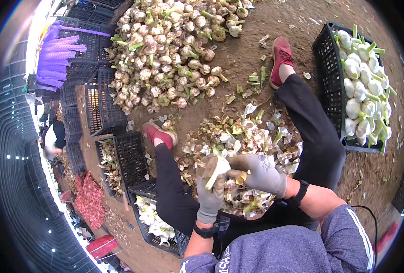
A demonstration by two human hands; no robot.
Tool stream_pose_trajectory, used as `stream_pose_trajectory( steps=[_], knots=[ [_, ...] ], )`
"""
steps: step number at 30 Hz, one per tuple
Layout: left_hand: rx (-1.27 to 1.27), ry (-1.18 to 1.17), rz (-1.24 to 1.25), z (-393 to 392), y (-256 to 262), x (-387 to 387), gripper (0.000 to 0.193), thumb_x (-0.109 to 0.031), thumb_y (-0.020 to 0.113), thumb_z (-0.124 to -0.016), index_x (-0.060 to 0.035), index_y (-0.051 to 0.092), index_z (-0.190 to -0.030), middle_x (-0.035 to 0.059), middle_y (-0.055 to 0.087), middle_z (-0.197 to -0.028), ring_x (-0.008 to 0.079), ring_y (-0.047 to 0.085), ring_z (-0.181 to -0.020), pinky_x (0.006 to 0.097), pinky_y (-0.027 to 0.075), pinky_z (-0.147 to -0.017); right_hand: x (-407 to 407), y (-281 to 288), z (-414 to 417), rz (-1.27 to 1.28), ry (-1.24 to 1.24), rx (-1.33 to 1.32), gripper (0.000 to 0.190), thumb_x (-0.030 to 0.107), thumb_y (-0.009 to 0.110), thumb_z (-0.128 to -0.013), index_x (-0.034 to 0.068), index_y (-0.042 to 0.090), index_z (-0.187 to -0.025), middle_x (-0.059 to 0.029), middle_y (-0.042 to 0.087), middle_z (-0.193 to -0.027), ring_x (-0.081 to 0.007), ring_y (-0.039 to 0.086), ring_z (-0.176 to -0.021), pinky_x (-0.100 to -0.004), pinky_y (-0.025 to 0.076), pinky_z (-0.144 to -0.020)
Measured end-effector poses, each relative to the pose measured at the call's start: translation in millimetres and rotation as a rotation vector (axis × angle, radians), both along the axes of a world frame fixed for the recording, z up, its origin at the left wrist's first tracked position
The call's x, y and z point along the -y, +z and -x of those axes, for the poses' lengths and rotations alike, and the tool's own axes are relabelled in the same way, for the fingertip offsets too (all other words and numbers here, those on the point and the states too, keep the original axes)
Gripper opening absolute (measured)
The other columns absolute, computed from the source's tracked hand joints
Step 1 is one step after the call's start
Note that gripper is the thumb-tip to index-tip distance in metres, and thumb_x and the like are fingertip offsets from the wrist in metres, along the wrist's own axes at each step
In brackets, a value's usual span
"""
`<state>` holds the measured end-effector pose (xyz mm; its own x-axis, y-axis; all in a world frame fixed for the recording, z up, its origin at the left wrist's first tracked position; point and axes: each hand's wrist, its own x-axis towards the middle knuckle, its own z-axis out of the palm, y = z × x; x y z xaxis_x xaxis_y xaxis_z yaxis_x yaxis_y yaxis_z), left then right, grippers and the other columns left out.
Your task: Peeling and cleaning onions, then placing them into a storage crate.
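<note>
My left hand (208, 194), in a soiled grey work glove, holds a garlic bulb (220, 166) with a trimmed green-white stem pointing down and left. The bulb's exposed side looks white and smooth. My right hand (261, 174), gloved alike, is close against the bulb's right side, with a piece of yellow-brown garlic skin (241, 178) at its curled fingers. Below both hands, between my legs, lies a heap of loose garlic skins (246, 133) and stem scraps.
A large pile of unpeeled garlic (164, 54) lies ahead on the soil. A black crate (330, 82) of clean bulbs stands right. Other crates (130, 157) hold scraps and white garlic at left. Purple mesh (55, 56) hangs over stacked crates; a person (54, 136) is farther off.
</note>
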<state>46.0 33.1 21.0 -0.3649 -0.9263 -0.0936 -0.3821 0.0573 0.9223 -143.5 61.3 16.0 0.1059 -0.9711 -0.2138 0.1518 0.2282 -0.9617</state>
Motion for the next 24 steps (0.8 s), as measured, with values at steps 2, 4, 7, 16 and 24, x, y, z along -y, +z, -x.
stream_pose_trajectory(
  steps=[2, 4, 7, 16, 24],
  knots=[
    [0.169, -0.105, 0.238, 7, 6, 4, 0.038, -0.006, 0.059, -0.093, -0.0027, 0.056, -0.131, 0.0193, 0.053, -0.125, 0.0338, 0.054, -0.113, 0.0406, 0.045, -0.095, 1, -1, 2, 0.141, -0.018, -0.291, 0.024, 0.016, 0.063, -0.09, 0.002, 0.065, -0.108, -0.0201, 0.067, -0.086, -0.0348, 0.067, -0.081, -0.0405, 0.051, -0.069],
    [0.231, -0.132, 0.334, 13, 7, 7, 0.039, -0.005, 0.06, -0.092, -0.0027, 0.056, -0.13, 0.0201, 0.052, -0.125, 0.0346, 0.054, -0.113, 0.0414, 0.046, -0.094, 0, -3, 3, 0.148, -0.005, -0.326, 0.023, 0.016, 0.062, -0.09, 0.002, 0.065, -0.108, -0.0199, 0.067, -0.084, -0.0356, 0.066, -0.079, -0.0417, 0.051, -0.068],
    [0.322, -0.16, 0.441, 16, 8, 4, 0.041, -0.004, 0.061, -0.089, -0.0032, 0.057, -0.13, 0.0221, 0.052, -0.125, 0.0365, 0.054, -0.113, 0.0427, 0.046, -0.094, -3, -5, 1, 0.162, -0.009, -0.37, 0.019, 0.015, 0.06, -0.089, 0.003, 0.065, -0.103, -0.0192, 0.065, -0.079, -0.0367, 0.065, -0.075, -0.044, 0.05, -0.065],
    [0.333, -0.183, 0.428, 17, 4, 2, 0.035, -0.015, 0.058, -0.096, -0.0011, 0.057, -0.129, 0.0229, 0.054, -0.127, 0.0362, 0.054, -0.117, 0.0427, 0.044, -0.098, 1, -4, 5, 0.125, 0.118, -0.639, 0.008, 0.011, 0.062, -0.079, 0.006, 0.058, -0.083, -0.016, 0.063, -0.074, -0.0348, 0.064, -0.072, -0.0457, 0.048, -0.062],
    [-1.076, 0.333, -0.715, -6, 13, 2, 0.046, -0.028, 0.057, -0.097, -0.0123, 0.048, -0.139, 0.0155, 0.047, -0.145, 0.0322, 0.045, -0.134, 0.049, 0.035, -0.113, -3, -37, 1, 0.048, 0.261, -0.818, 0.013, 0.014, 0.059, -0.076, 0.007, 0.061, -0.087, -0.014, 0.066, -0.079, -0.0332, 0.067, -0.076, -0.0434, 0.052, -0.064]
  ],
)
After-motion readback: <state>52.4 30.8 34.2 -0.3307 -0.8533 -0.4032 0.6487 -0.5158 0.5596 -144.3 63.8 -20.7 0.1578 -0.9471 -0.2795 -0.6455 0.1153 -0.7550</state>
